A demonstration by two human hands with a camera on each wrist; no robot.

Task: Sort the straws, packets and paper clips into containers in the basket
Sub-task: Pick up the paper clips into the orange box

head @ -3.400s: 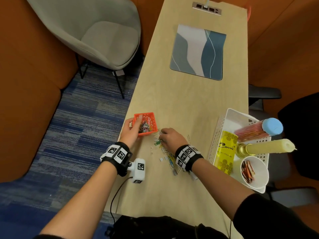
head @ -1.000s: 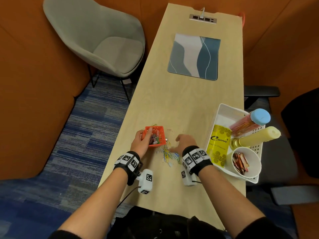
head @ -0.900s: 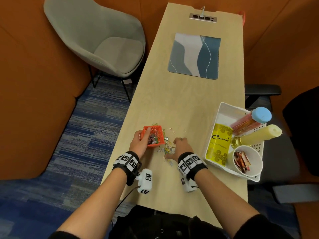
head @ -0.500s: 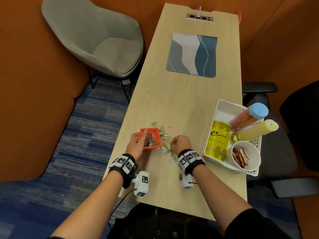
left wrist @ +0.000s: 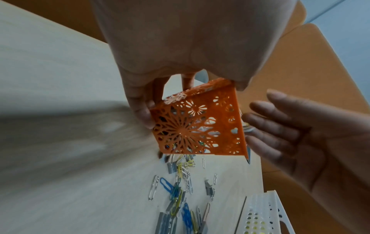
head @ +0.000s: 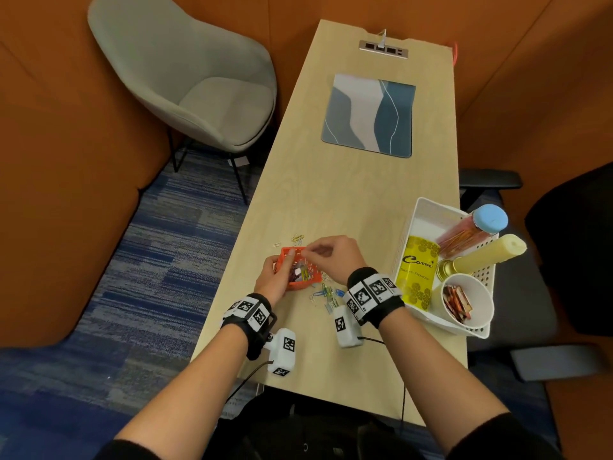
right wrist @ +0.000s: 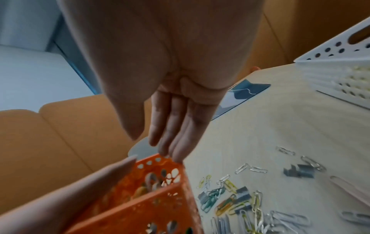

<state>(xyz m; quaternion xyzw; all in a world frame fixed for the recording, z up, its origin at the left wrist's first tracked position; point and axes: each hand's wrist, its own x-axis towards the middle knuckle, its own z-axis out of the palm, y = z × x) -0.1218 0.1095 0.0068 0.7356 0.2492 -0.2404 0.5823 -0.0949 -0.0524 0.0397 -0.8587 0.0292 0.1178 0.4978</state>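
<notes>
A small orange lattice box [head: 303, 277] with several clips inside stands near the table's left edge. My left hand [head: 285, 263] grips its near left side, thumb on the rim. In the left wrist view the left hand [left wrist: 166, 101] holds the orange box [left wrist: 200, 129]. My right hand [head: 311, 252] hovers over the box's far rim. Its fingers [right wrist: 176, 142] are straight and hold nothing above the box [right wrist: 140, 197]. Loose coloured and silver paper clips [head: 326, 293] and small binder clips [right wrist: 298, 171] lie on the table to the right of the box.
A white perforated basket [head: 428, 207] stands at the table's right edge. It holds a blue-lidded jar of straws [head: 477, 227], a yellow pouch [head: 418, 270], a candle [head: 491, 254] and a white cup of packets [head: 464, 303]. A blue-grey mat [head: 370, 116] lies farther back.
My right hand rose from the clip pile on the table, moved left over the orange box and now has straight fingers. My left hand kept its hold on the box.
</notes>
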